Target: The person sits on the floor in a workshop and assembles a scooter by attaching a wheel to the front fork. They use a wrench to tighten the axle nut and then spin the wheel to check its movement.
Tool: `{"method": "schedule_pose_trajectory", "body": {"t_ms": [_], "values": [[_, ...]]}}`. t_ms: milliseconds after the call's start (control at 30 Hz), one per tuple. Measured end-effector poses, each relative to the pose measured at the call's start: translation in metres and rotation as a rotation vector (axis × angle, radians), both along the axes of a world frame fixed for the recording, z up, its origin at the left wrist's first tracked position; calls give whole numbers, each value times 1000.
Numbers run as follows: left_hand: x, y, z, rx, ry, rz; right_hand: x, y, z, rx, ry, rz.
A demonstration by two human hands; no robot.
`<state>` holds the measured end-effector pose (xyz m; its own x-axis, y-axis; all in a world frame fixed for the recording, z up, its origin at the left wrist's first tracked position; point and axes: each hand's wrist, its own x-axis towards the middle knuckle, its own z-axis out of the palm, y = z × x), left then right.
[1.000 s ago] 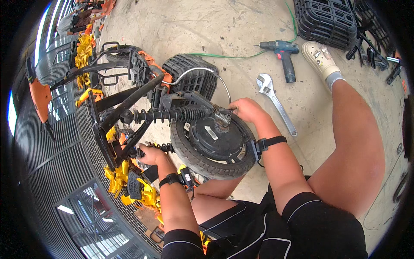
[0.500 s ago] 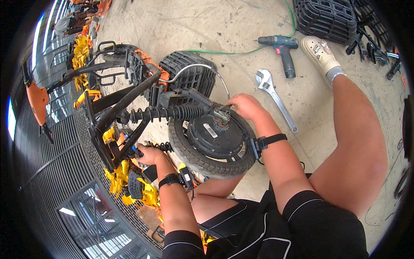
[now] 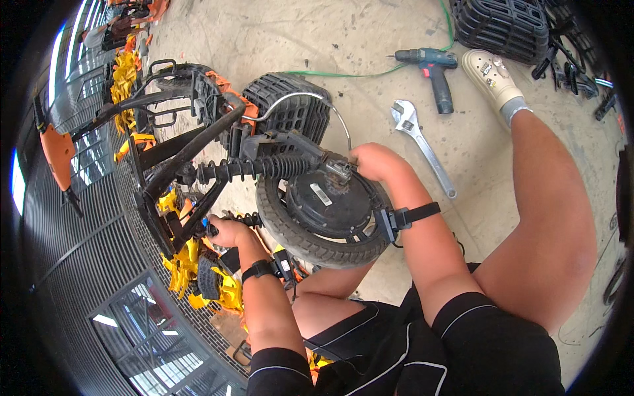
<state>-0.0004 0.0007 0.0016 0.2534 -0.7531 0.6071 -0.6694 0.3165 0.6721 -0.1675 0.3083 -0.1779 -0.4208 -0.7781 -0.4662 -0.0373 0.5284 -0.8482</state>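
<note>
A black scooter frame (image 3: 173,162) lies tipped on its side in front of me, with its wheel (image 3: 290,237) and round hub motor (image 3: 330,204) facing up. A coil-spring shock absorber (image 3: 254,169) runs from the frame to the axle bracket (image 3: 340,170). My right hand (image 3: 375,162) is closed at the far side of that bracket; its fingertips are partly hidden. My left hand (image 3: 226,232) is closed near the end of the second shock absorber (image 3: 249,220), beside a small blue part (image 3: 205,222). What it grips is hidden.
On the floor to the right lie an adjustable wrench (image 3: 424,148) and a cordless drill (image 3: 432,74). A green strap (image 3: 360,74) runs behind them. Black baskets (image 3: 502,30) stand at the far right. Yellow parts (image 3: 228,290) are piled at left. My shoe (image 3: 490,76) is beyond the drill.
The wheel has shifted slightly up in view, and my right hand's fingers have curled in closer at the bracket. My left hand stays in nearly the same place.
</note>
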Motion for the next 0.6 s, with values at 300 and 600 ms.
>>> {"method": "schedule_pose_trajectory", "body": {"t_ms": [300,600], "values": [[-1,1,1,41,84,-50,7,2,-32,-160,79,-188],[-1,3,-1,-31,41,-53,16,-6,-34,-168,136,-217]]}}
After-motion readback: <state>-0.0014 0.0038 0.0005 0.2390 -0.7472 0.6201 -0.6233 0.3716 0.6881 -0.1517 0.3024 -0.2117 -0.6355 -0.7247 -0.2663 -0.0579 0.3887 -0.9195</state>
